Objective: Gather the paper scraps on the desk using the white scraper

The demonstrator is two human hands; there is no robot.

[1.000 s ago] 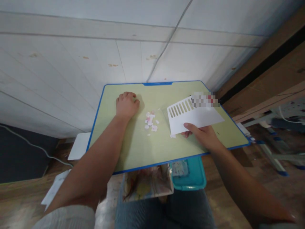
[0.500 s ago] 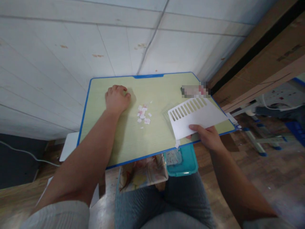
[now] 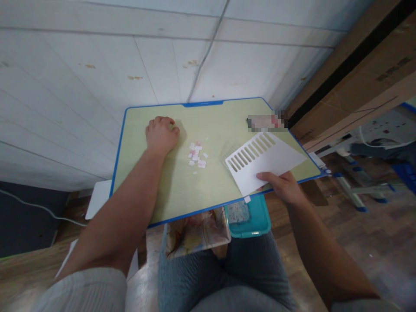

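My right hand [image 3: 281, 184] pinches a white sheet with a row of slots [image 3: 256, 167], its thumb on top near the lower edge. The sheet is tilted above the right side of the pale green table [image 3: 175, 195]. A small white paper scrap [image 3: 247, 199] shows at the sheet's lower corner, by the table's front edge. On the left half rests my left hand [image 3: 161, 135], fingers loosely bent, a gap between thumb and forefinger, nothing visible in it. Right of it lies a loose cluster of small white and pinkish paper scraps [image 3: 196, 154].
A teal tub [image 3: 256, 221] holding pale bits stands below the front edge, beside an open patterned container [image 3: 198, 247] above my lap. A blurred-out flat object [image 3: 264, 123] lies at the back right. Cardboard boxes [image 3: 354, 86] rise on the right; a white wall backs the table.
My right hand has tipped the slotted sheet, its left end swinging down toward the table's front edge. The scrap at its corner has shifted slightly right. My left hand stays in place.
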